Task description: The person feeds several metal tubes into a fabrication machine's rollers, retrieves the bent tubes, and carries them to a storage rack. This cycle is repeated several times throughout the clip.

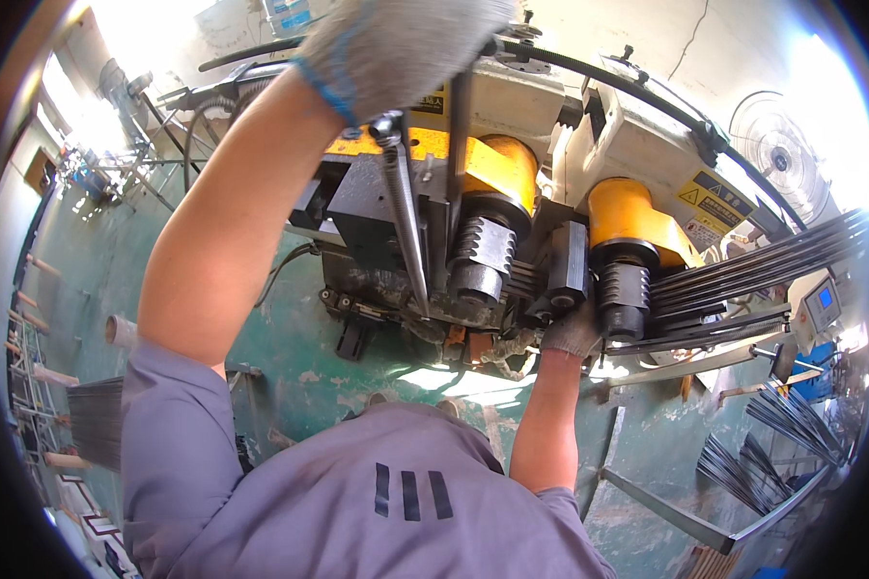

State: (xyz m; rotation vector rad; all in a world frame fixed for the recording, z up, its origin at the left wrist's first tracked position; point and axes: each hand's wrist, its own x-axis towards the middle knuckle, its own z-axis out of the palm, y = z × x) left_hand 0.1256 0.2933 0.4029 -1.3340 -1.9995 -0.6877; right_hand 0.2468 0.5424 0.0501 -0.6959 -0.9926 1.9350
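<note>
My left hand (406, 53), in a pale work glove with a blue cuff edge, is raised at the top edge above the machine. Its fingers are hidden or smeared. A dark upright bar (460, 135) runs down from beneath that glove; whether I grip it does not show. Beside it slants a shiny metal rod (403, 207). Low on the machine, my gloved right hand (574, 333) reaches under a black block (567, 261), between two dark ribbed rollers, the left roller (483, 256) and the right roller (624, 289). Its fingertips are out of sight behind the block.
Long dark metal bars (763, 270) lie at the machine's right side. Yellow housings (620, 212) sit above the rollers. A control box (819, 307) and a fan (780, 154) stand at right. More bars (734, 473) rest on a low frame; others (97, 420) are stacked at left.
</note>
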